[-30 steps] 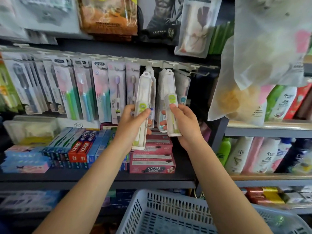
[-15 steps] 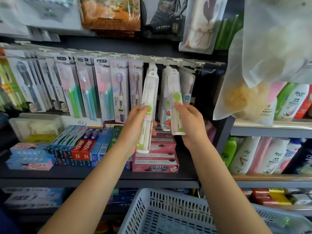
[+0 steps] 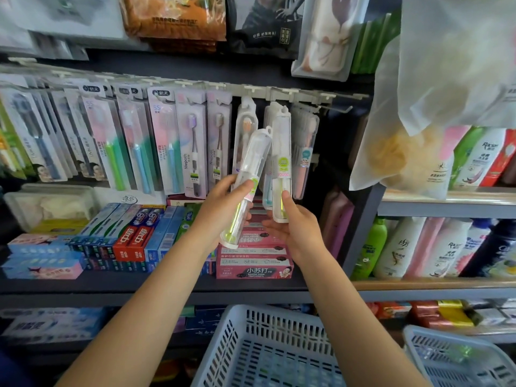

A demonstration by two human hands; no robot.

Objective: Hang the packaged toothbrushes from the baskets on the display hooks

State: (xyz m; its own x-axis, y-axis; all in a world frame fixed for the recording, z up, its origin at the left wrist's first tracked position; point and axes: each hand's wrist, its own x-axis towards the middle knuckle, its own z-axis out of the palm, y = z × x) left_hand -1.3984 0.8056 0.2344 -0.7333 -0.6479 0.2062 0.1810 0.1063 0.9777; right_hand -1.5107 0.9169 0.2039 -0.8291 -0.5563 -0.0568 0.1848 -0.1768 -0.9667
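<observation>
Seemingly hung toothbrush pack (image 3: 281, 152); left hand (image 3: 223, 210) grips another (image 3: 248, 188).

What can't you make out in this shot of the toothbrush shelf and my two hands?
Head view, the only one:
- Whether the right toothbrush case is on its hook: its hang tab overlaps the packs behind.
- How the right hand touches that case: only one fingertip shows against it.
- Most small print on the hanging packs: too small or blurred.
- The white basket contents: its mesh blurs them and the bottom edge cuts them off.
- The left hand palm: behind the tilted case it grips.
</observation>
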